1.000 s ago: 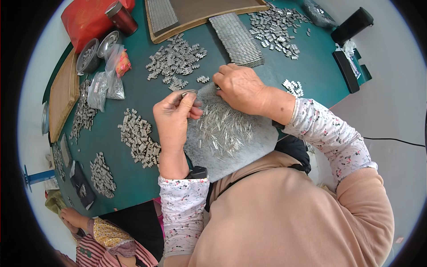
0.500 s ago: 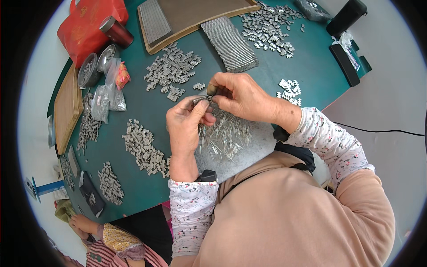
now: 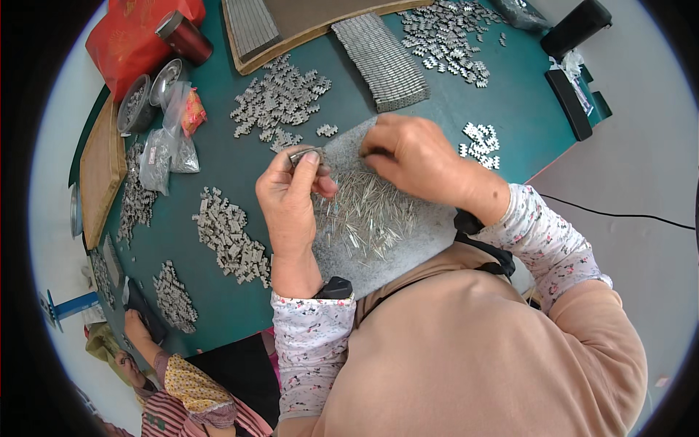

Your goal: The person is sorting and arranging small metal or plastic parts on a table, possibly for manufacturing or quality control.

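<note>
My left hand point(image 3: 291, 197) is closed, its thumb and fingers pinching a small grey metal piece point(image 3: 300, 155) made of toothed links. My right hand point(image 3: 419, 156) hovers to its right, apart from that piece, with fingers curled together; whatever they may hold is hidden or too small to see. Beneath both hands a grey felt-like pad point(image 3: 429, 233) lies at the table edge against my body. Many thin, shiny metal pins point(image 3: 371, 215) are heaped on it. Just beyond my left hand, one loose toothed metal link point(image 3: 327, 130) rests on the green table.
Piles of metal links point(image 3: 280, 98) spread over the green table point(image 3: 349, 65). Stacked link rows point(image 3: 382, 62) stand by a wooden tray point(image 3: 313, 36). Left are a red bag point(image 3: 142, 44), tumbler point(image 3: 184, 38) and plastic bags point(image 3: 167, 156). A co-worker's hand point(image 3: 135, 324) is at lower left.
My right hand has parted from the metal piece and moved right. My left hand has shifted slightly left, still holding it. The co-worker's hand has reached to the dark pouch.
</note>
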Action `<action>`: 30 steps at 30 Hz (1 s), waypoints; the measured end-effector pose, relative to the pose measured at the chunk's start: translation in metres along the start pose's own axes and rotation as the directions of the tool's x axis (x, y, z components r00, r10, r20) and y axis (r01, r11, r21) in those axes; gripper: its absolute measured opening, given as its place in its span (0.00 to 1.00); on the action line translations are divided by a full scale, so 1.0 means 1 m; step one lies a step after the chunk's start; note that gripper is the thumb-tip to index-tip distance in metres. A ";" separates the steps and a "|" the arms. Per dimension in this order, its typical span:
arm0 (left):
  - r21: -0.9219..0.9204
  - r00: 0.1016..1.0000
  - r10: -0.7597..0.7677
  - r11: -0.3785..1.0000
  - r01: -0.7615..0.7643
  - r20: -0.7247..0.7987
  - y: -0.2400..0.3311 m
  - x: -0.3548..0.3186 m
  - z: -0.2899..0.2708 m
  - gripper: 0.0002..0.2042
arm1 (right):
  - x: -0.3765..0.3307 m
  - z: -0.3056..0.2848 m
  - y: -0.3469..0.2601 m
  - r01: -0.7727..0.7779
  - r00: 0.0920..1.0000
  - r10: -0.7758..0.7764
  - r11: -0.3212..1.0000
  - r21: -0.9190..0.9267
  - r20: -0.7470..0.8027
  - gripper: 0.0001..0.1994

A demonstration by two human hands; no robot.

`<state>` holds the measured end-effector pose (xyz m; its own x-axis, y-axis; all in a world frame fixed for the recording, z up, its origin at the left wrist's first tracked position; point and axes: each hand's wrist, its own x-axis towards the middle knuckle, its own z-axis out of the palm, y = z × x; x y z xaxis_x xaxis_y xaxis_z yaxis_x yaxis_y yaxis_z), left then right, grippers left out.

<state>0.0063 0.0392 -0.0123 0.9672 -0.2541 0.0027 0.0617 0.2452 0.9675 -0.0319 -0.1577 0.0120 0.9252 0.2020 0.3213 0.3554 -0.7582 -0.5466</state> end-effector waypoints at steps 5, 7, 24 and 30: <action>-0.014 0.999 -0.043 0.999 0.043 -0.011 0.000 0.002 0.001 0.07 | -0.005 0.015 -0.007 -0.034 0.992 0.053 0.986 -0.164 0.112 0.05; 0.003 0.998 -0.055 0.998 0.055 -0.007 0.002 0.001 0.000 0.07 | -0.006 0.020 -0.004 0.060 0.995 -0.039 0.969 -0.241 0.092 0.06; 0.037 0.994 -0.062 0.998 0.059 0.087 0.003 -0.003 0.009 0.08 | 0.002 -0.002 0.006 -0.068 0.993 0.059 0.993 0.093 0.102 0.06; 0.035 0.991 -0.038 0.999 0.034 0.130 -0.001 -0.005 0.012 0.08 | 0.004 -0.007 -0.001 -0.148 0.989 0.142 0.931 0.333 0.043 0.09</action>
<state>-0.0017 0.0289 -0.0102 0.9240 -0.3824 -0.0017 0.0858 0.2032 0.9754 -0.0297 -0.1609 0.0192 0.9711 0.1188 0.2071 0.2384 -0.5297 -0.8140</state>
